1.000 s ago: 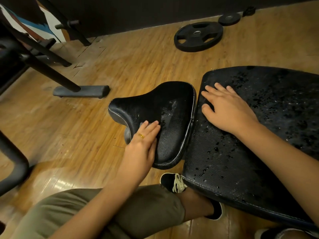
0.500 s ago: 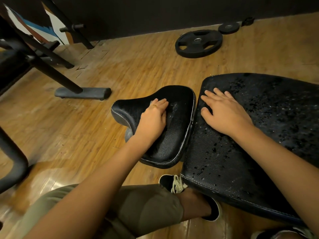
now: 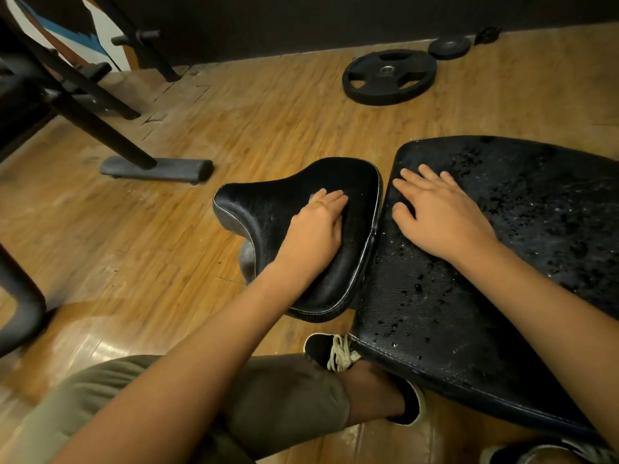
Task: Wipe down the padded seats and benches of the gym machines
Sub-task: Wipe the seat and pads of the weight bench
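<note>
A wooden plank floor (image 3: 268, 122) is seen under warm light, with a dark wall running along its far edge. The small black seat pad (image 3: 268, 209), saddle-shaped and edged with pale piping, is taken here as the landmark; it is raised above the floor near the middle of the view. Just to the right of the seat pad, almost touching its wide end, the large black bench pad (image 3: 542, 209) is found. Its grained surface is covered with scattered water droplets, thickest far from the seat pad. A faint wet sheen is seen on the seat pad near its wide end.

The left hand (image 3: 316, 226) is laid palm-down on the seat pad, with its fingers (image 3: 330, 199) straight and pressed together; a ring is worn on one of them. A small greyish patch is seen at the fingertips, but it cannot be told whether it is a cloth. The right hand (image 3: 438, 216) is rested flat on the bench pad, just right of the seat pad, with its fingers (image 3: 413, 177) slightly spread.

Beyond the seat pad, a large weight plate (image 3: 389, 77) and a smaller plate (image 3: 449, 46) are lying on the floor. To the seat pad's left, a grey machine foot (image 3: 157, 169) is set under a slanted black frame tube (image 3: 100, 128). Below the seat pad, a black shoe (image 3: 318, 346) with pale laces and an olive trouser leg (image 3: 284, 396) are seen.
</note>
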Motion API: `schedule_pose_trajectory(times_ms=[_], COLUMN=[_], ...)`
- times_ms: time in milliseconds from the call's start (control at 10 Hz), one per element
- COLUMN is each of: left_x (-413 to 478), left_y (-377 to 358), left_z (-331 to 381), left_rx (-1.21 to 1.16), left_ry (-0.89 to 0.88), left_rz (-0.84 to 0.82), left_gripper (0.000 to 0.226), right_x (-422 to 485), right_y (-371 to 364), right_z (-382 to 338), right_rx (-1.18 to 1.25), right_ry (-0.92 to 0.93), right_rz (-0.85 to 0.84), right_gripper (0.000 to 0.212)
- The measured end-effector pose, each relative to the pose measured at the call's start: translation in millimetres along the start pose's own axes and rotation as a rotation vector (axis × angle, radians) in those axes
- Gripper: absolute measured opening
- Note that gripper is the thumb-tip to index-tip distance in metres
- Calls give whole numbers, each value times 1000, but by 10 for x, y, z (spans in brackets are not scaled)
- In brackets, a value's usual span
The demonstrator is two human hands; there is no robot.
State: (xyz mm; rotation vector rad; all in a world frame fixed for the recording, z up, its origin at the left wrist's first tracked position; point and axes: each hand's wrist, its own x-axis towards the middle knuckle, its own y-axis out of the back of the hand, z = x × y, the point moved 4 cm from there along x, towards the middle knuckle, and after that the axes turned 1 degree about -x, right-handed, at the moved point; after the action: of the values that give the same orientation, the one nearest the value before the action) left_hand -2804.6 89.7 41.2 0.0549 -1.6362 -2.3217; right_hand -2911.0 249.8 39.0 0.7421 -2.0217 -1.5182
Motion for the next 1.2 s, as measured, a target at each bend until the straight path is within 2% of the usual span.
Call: schedule_pose_trajectory(times_ms=[200,400,500,600,700,800,900,1000,1100,1200], left_x=[516,-260,-533,-376,89,642,816,396,-160,-492], left_y=[-116,-47,-131,-153,-164,-270,-324,-208,-77,-6], left_z=[28,200,220,256,390,416,367,329,87,-196], left_rx=[-2,-57,-40,-1,31,14,31,-15,-159,-205], left_ry=[13,-179,-220,-224,-222,-113,-65,-99,-13,98], left_rz=[-36,0,36,68,24,-54,-143,-115,31,159], left_gripper=[42,41,44,43,37,31,32,42,43,41], right_x=[7,3,4,15,23,20,16,17,47,116], right_y=[17,6,1,-4,-9,-3,-2,19,19,14], right_z=[5,-6,-2,0,7,16,25,16,-48,-319], right_rx=[6,4,2,-4,-2,5,18,48,98,222], right_ry=[-3,-9,-2,-1,-2,-4,-1,-3,20,123], right_rz=[0,2,11,11,17,6,-5,0,-26,-69], right_gripper=[55,55,55,55,55,55,55,52,44,43])
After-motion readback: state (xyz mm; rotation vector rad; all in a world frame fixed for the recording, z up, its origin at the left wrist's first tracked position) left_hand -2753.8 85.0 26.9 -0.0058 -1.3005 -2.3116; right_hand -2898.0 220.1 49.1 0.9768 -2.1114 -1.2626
